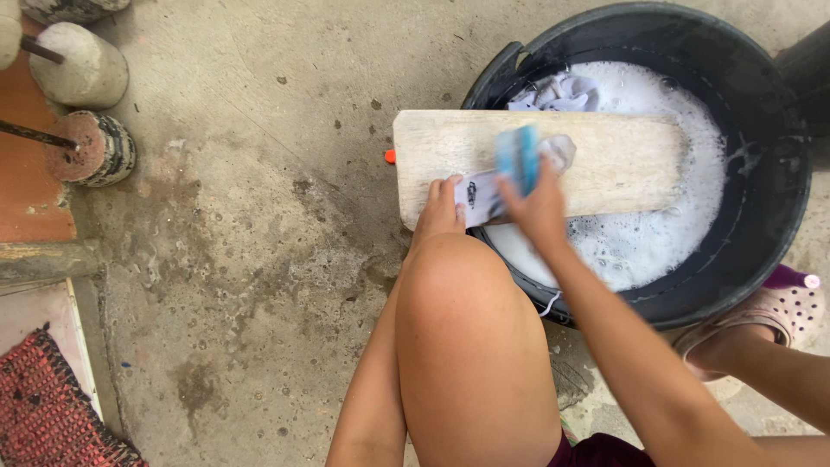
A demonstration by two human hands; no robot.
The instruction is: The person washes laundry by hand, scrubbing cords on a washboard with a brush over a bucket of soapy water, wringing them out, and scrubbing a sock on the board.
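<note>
We see no packages, signs or screens; only a small dark printed mark on the white cloth [481, 195].

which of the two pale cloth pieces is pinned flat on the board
The white cloth with a dark print on the wooden washboard, held by the left hand under the blue brush in the right hand. The other pale cloth sits bunched in the foam.

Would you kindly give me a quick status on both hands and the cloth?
Left hand pressing white cloth flat on wooden board. Right hand gripping blue brush over the cloth. Board spans black tub of suds; nothing obstructing.
</note>
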